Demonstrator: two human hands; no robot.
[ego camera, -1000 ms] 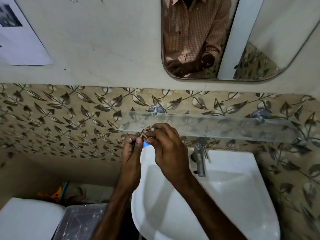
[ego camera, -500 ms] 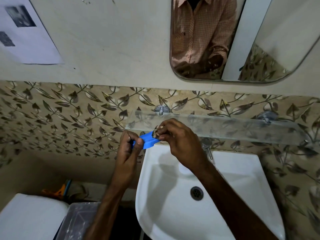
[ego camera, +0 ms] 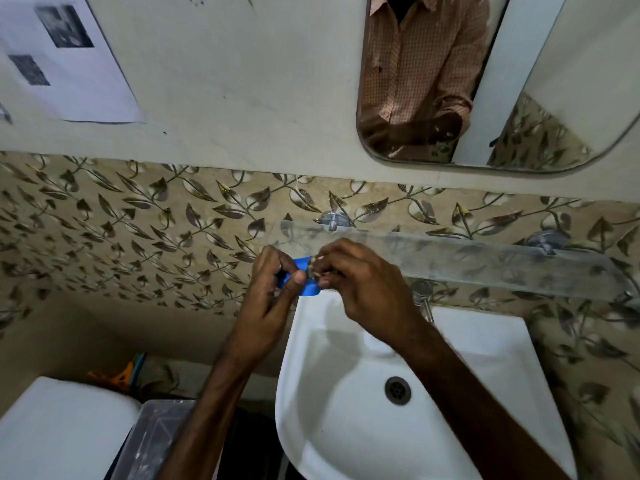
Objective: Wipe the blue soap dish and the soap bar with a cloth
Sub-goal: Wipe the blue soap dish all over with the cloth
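The blue soap dish point(ego camera: 307, 287) is held up above the back left corner of the white sink point(ego camera: 363, 427), mostly hidden between my two hands. My left hand point(ego camera: 270, 296) grips its left end with curled fingers and thumb. My right hand point(ego camera: 360, 282) pinches a small patterned cloth point(ego camera: 313, 268) against the dish's right part. Only a scrap of the cloth shows between the fingers. The soap bar is not visible.
A clear glass shelf point(ego camera: 467, 261) runs along the leaf-patterned tiles just behind my hands. The tap point(ego camera: 422, 296) stands under it, and a mirror point(ego camera: 485, 81) hangs above. A white cistern point(ego camera: 62, 427) and a clear box point(ego camera: 156, 441) are at the lower left.
Both hands have stayed together on the dish just in front of the shelf. More of the blue dish showed half a second ago than now; the left thumb covers more of it.
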